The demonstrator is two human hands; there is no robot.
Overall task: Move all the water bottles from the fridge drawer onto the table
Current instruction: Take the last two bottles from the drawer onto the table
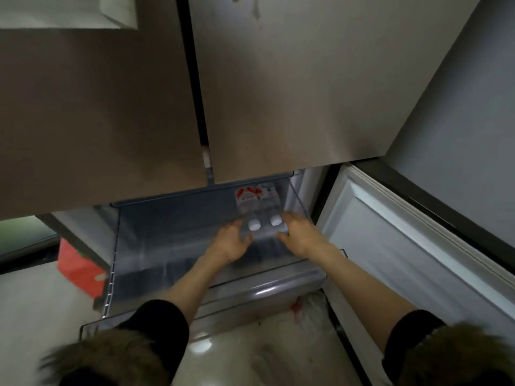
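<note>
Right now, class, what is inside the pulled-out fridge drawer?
Two water bottles with white caps lie side by side at its far right, the left hand and right hand flanking them. The drawer floor nearer looks bare, though blurred.

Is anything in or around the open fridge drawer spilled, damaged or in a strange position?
Nothing looks spilled or broken. The two water bottles lie on their sides in the drawer, white caps toward the person, between the left hand and right hand. The picture is blurred, so fine damage cannot be judged.

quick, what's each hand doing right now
Left hand: grips the left water bottle.
Right hand: grips the right water bottle.
</note>
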